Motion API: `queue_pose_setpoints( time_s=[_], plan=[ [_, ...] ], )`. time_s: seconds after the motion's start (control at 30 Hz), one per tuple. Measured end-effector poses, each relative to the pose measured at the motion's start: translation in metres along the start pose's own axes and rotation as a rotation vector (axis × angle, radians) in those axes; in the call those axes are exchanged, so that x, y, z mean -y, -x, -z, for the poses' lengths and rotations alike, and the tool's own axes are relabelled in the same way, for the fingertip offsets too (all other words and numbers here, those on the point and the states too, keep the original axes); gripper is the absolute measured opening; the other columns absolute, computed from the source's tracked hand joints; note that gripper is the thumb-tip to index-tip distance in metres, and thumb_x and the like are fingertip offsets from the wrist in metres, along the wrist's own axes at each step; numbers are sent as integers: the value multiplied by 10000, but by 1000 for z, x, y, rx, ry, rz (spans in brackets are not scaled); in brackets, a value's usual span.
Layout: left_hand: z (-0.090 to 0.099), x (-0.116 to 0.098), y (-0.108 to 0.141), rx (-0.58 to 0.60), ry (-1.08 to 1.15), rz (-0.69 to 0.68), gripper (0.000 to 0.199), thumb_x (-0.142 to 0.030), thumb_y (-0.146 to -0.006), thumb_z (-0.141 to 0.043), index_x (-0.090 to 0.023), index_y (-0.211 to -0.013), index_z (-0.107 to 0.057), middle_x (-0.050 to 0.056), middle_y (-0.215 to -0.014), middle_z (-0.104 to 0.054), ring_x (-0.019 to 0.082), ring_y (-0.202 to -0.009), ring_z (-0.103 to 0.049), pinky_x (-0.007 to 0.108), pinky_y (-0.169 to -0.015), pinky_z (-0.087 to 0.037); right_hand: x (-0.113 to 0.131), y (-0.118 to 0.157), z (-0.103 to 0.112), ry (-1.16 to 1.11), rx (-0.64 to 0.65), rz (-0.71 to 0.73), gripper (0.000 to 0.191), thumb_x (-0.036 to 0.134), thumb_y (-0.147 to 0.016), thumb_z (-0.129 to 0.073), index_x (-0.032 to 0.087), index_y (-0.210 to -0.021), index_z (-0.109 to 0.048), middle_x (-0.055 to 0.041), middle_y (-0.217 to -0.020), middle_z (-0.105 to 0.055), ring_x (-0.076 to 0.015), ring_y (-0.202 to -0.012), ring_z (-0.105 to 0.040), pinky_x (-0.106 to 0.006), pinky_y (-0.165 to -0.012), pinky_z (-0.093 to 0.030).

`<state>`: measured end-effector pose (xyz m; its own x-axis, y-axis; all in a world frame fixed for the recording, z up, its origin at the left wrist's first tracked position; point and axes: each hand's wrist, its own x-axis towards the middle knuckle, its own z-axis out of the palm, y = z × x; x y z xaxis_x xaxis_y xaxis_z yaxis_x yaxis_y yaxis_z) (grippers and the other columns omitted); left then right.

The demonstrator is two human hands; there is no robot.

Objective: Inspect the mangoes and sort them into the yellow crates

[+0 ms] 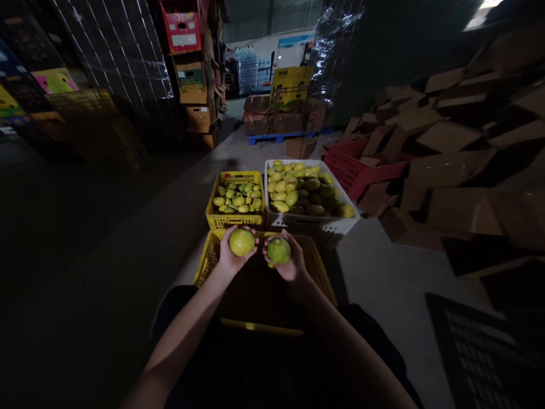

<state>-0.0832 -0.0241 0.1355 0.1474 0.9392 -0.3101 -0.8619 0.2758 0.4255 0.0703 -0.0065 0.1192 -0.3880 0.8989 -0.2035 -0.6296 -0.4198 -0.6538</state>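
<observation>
My left hand (230, 255) holds a yellow-green fruit (242, 242) over the near yellow crate (320, 272). A greener fruit (279, 250) rests in my right hand (296, 262), a short gap to the right of the first; a small bit of yellow-green shows beneath it. The inside of the near crate is dark, so its contents are hard to make out. Beyond it, a smaller yellow crate (235, 220) holds several green and yellow fruits (239, 201). Beside that, on the right, a white crate (313, 222) is heaped with larger yellow and green fruits (292, 184).
A red crate (347, 167) and a large pile of cardboard boxes (451, 170) lie at the right. Stacked boxes (193, 79) stand at the back left. A blue pallet (279, 137) carries wrapped goods farther back. A dark slotted crate (477, 341) is at the lower right.
</observation>
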Motion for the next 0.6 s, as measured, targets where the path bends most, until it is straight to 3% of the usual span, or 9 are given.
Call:
queue_pose_setpoints(
  time_s=[0.17,0.27,0.37,0.53,0.6],
  plan=[
    [6,4,-12,-94,158,-51,280,-303,-843,-498,-143,-1020,-645,99,-850,-705,215,-776,-691,334,-664,-590,-7,-8,7,-54,-110,53,294,517,-794,-614,235,-851,-672,-3,-763,-729,-184,-694,-675,-321,-646,-560],
    [9,4,-18,-124,237,-92,345,-277,-860,-467,-137,-1142,-606,133,-985,-703,272,-960,-678,404,-766,-590,-10,-11,12,-105,-92,161,224,451,-741,-705,260,-849,-660,17,-839,-736,-191,-853,-678,-362,-790,-562],
    [12,1,-19,-129,254,-82,367,-290,-869,-485,-110,-1171,-586,160,-1024,-697,305,-1043,-650,403,-772,-593,-12,-12,18,-102,-97,165,214,397,-691,-750,250,-811,-650,25,-836,-726,-181,-853,-677,-355,-831,-550],
    [17,-15,-8,-193,236,-70,306,-278,-850,-530,-119,-1095,-620,107,-837,-710,226,-797,-704,287,-611,-601,-18,1,43,223,-144,99,273,217,-560,-801,248,-793,-663,3,-851,-714,-199,-755,-669,-346,-746,-558],
    [19,-25,-4,-238,233,-63,281,-279,-846,-532,-123,-1061,-622,82,-772,-697,190,-692,-694,238,-529,-579,-25,17,58,316,-90,56,323,125,-517,-795,255,-788,-678,-9,-904,-715,-222,-868,-662,-349,-821,-548]
  ],
)
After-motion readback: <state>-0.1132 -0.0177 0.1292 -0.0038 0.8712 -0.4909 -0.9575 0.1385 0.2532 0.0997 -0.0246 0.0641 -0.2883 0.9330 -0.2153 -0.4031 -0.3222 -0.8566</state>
